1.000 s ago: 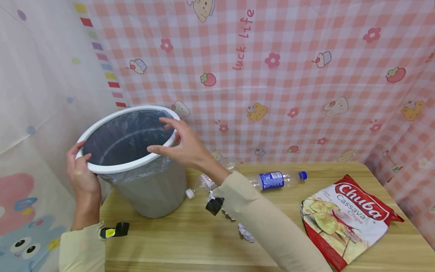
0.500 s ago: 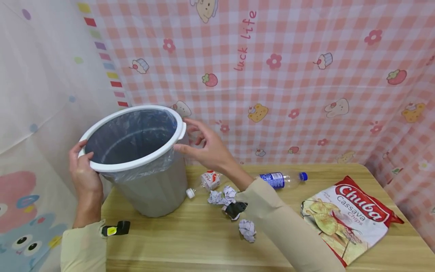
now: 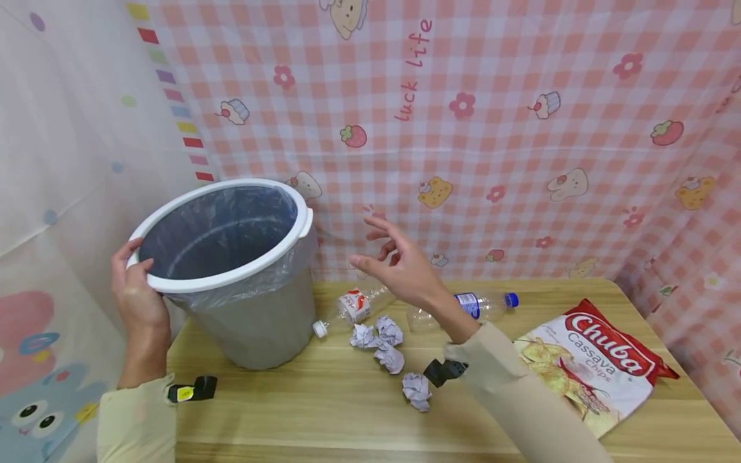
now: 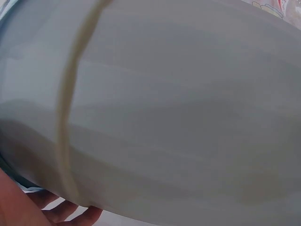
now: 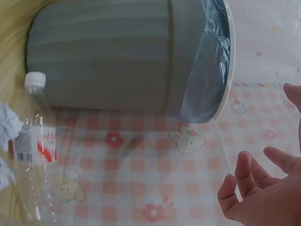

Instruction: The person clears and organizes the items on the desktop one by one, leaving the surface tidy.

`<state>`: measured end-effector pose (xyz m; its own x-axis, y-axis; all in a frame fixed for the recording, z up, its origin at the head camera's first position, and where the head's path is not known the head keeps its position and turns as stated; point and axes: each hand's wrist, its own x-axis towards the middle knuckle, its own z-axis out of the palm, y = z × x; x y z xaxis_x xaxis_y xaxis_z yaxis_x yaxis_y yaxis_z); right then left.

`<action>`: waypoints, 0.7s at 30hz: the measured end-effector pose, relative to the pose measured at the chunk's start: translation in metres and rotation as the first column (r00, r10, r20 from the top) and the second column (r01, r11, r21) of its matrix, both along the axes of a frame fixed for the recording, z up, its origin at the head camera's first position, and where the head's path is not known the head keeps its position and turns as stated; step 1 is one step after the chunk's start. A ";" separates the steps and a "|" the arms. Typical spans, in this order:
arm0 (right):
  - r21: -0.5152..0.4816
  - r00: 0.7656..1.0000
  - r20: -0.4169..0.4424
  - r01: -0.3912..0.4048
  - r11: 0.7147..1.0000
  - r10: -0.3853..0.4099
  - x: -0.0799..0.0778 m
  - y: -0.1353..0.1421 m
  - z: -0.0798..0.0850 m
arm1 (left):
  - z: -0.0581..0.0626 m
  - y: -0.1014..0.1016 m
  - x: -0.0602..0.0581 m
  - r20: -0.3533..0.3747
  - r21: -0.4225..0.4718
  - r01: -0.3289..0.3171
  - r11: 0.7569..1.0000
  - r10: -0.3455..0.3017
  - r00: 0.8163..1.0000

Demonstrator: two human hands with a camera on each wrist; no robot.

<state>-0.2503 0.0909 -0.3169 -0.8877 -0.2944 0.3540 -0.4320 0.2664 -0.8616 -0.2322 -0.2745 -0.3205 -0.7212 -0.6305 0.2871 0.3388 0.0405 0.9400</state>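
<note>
A grey trash bin (image 3: 255,328) with a white rim stands at the left of the table, lined with a thin clear bag (image 3: 278,273). My left hand (image 3: 139,302) grips the rim on its left side, thumb toward the inside. In the left wrist view the bin wall (image 4: 178,108) fills most of the picture, with fingertips (image 4: 87,216) along its lower edge. My right hand (image 3: 402,267) hovers right of the bin, apart from it, fingers loosely bent around nothing. Below that hand lies a clear bottle (image 3: 354,305) with a red-and-white label and white cap.
Several crumpled paper balls (image 3: 417,391) lie in the middle of the wooden table (image 3: 289,418). A blue-capped bottle (image 3: 492,305) lies behind the right forearm. At the right is a chips bag (image 3: 613,360), partly covered by the sleeve. A checked curtain (image 3: 492,141) hangs behind.
My right hand has left the bin's right rim and moved right, into the air above the bottles. The paper balls now show fully. My left hand stays on the rim.
</note>
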 end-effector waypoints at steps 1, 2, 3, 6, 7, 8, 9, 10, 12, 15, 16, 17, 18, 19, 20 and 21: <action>0.004 1.000 0.003 0.005 1.000 -0.005 0.001 0.003 -0.001 | 0.000 0.000 0.000 -0.002 0.000 -0.003 1.000 0.003 1.000; 0.012 1.000 0.007 0.014 1.000 -0.014 0.002 0.006 -0.002 | 0.000 0.000 0.000 -0.002 -0.001 -0.004 1.000 0.004 1.000; 0.019 1.000 0.011 0.021 1.000 -0.021 0.002 0.010 -0.004 | 0.001 0.000 0.000 -0.008 0.004 -0.004 1.000 0.004 1.000; 0.033 0.998 0.032 0.047 0.998 -0.048 0.005 0.021 -0.007 | 0.001 0.000 0.000 -0.012 0.006 -0.001 1.000 0.001 1.000; 0.038 0.998 0.036 0.058 0.998 -0.060 0.006 0.025 -0.008 | 0.001 0.000 0.000 -0.012 0.006 0.000 1.000 0.000 1.000; 0.044 0.997 0.043 0.069 0.997 -0.071 0.007 0.029 -0.010 | 0.001 0.000 0.000 -0.013 0.007 0.002 1.000 -0.002 1.000; 0.049 0.995 0.047 0.080 0.996 -0.083 0.008 0.033 -0.011 | 0.001 0.000 0.001 -0.015 0.009 0.004 1.000 -0.003 1.000; 0.055 0.994 0.049 0.095 0.994 -0.098 0.009 0.037 -0.013 | 0.001 0.000 0.001 -0.011 0.004 0.004 1.000 -0.004 1.000; 0.069 0.991 0.049 0.121 0.990 -0.125 0.012 0.046 -0.016 | 0.001 0.000 0.001 -0.012 0.008 0.005 1.000 -0.005 1.000; 0.089 0.986 0.048 0.157 0.984 -0.161 0.016 0.062 -0.022 | 0.001 0.000 0.001 -0.011 0.015 0.004 1.000 -0.004 1.000; 0.088 0.984 0.054 0.164 0.982 -0.170 0.018 0.067 -0.023 | 0.001 0.000 0.001 -0.009 0.012 0.004 1.000 -0.004 1.000; 0.089 0.982 0.058 0.172 0.981 -0.177 0.019 0.072 -0.025 | 0.001 0.000 0.001 -0.008 0.012 0.003 1.000 -0.003 1.000; 0.095 0.980 0.058 0.182 0.979 -0.188 0.021 0.078 -0.027 | 0.001 0.000 0.001 -0.007 0.010 0.001 1.000 -0.001 1.000; 0.104 0.978 0.060 0.194 0.975 -0.201 0.022 0.082 -0.028 | 0.001 0.000 0.001 -0.008 0.008 0.002 1.000 -0.002 1.000; 0.108 0.975 0.061 0.206 0.973 -0.213 0.024 0.087 -0.029 | 0.001 0.000 0.001 -0.011 0.010 0.003 1.000 -0.003 1.000; 0.109 0.973 0.065 0.214 0.971 -0.221 0.025 0.091 -0.030 | 0.001 0.000 0.001 -0.015 0.011 0.003 1.000 -0.003 1.000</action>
